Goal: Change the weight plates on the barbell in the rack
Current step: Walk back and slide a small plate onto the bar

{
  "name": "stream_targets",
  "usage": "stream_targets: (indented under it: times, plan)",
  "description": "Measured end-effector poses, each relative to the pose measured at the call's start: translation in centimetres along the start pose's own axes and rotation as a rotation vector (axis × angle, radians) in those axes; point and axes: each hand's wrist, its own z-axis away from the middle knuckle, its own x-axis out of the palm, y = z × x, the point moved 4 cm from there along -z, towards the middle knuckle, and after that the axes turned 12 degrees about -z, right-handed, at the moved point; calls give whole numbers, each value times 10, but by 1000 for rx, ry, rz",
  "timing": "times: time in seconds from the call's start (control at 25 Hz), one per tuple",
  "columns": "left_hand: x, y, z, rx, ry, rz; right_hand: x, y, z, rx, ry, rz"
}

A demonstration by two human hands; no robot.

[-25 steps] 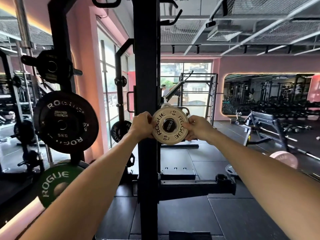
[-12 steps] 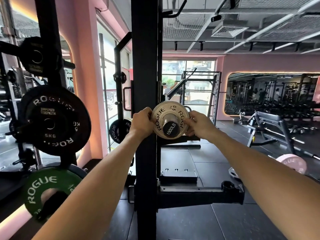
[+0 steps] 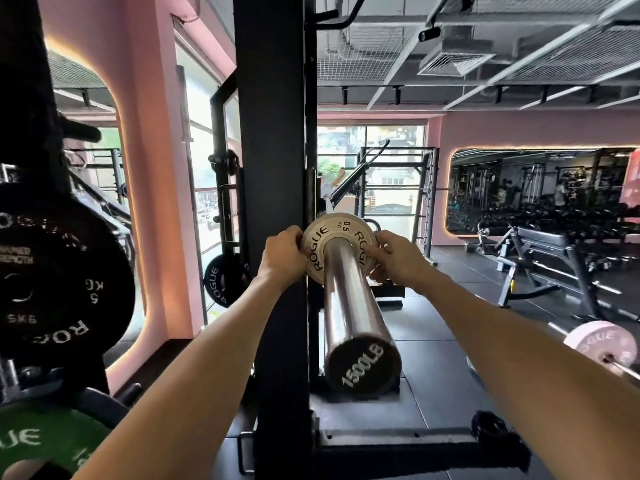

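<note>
Item: white Rogue 0.5 kg change plate [image 3: 337, 251], threaded on the barbell sleeve [image 3: 349, 306], far along it near the rack upright [image 3: 273, 202].
Left hand [image 3: 281, 259]: fingers curled round the plate's left rim.
Right hand [image 3: 393, 259]: pinching the right rim.
Sleeve end cap [image 3: 363, 368]: marked 1500LB, near the camera.
Stored nearby: black 5 kg plate [image 3: 65, 285], left.
Risk: uneven push may cock the plate and jam it; fingertips could be nipped against the collar, which is hidden behind the plate.
</note>
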Motion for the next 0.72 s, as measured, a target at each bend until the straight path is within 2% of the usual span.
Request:
stream_targets:
  times: [0.36,0.72]
  plan:
    - [47,-20,-72,-112,64,27,6,35,-79,-44,21,196]
    - [58,-21,-91,-109,29,-43,7,47,-103,17,25,169]
